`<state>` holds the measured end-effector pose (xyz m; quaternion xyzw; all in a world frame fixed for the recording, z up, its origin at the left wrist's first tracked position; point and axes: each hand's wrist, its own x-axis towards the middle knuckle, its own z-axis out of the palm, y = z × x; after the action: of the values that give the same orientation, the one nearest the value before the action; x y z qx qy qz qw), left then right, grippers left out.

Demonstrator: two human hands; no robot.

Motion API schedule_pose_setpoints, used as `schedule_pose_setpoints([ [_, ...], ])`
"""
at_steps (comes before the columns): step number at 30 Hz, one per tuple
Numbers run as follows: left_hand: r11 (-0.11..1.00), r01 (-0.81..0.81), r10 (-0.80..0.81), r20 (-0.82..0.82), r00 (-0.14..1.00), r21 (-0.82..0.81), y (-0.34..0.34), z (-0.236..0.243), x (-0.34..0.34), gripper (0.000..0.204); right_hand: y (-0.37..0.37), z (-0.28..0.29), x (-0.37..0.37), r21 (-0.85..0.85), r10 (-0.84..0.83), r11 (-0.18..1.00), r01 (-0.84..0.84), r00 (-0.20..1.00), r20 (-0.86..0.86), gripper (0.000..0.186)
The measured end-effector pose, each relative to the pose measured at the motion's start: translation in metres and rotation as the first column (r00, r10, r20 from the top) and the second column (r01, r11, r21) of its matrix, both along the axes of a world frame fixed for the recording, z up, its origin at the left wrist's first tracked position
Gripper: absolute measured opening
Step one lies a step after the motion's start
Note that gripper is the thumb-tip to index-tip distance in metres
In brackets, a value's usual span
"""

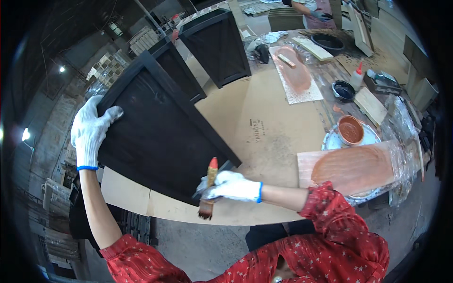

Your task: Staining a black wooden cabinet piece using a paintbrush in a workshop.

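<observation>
A dark framed wooden panel (163,125) stands tilted on the cardboard-covered table in front of me. My left hand (92,125), in a white knit glove with a blue cuff, grips its upper left edge, thumb over the front face. In my gloved right hand (231,185) is a paintbrush (212,172) with a red handle tip, its brown-stained bristles pointing down. This hand is by the panel's lower right corner; whether it also touches the panel, I cannot tell. Something greyish shows beside the fingers, too unclear to name.
Two more dark pieces (219,49) (177,66) stand behind the panel. To the right are a cup of reddish-brown paint (350,130), a smeared board (351,167), a bowl of dark liquid (343,91) and a red-tipped squeeze bottle (357,76). Another person (318,13) is across the table.
</observation>
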<state>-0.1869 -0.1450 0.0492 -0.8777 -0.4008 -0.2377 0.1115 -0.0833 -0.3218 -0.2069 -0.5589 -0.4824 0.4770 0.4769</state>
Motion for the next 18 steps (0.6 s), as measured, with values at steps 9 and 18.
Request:
schedule_pose_setpoints([
  [9, 0.976, -0.09, 0.11, -0.089, 0.99, 0.2, 0.085, -0.033, -0.007, 0.051, 0.19, -0.06, -0.032, 0.077, 0.182, 0.979, -0.191, 0.633, -0.752, 0.028],
  [18, 0.985, -0.149, 0.145, 0.045, 0.988, 0.087, 0.176, -0.077, -0.031, 0.049, 0.324, -0.077, -0.036, 0.135, 0.22, 0.972, -0.193, 0.535, -0.816, 0.031],
])
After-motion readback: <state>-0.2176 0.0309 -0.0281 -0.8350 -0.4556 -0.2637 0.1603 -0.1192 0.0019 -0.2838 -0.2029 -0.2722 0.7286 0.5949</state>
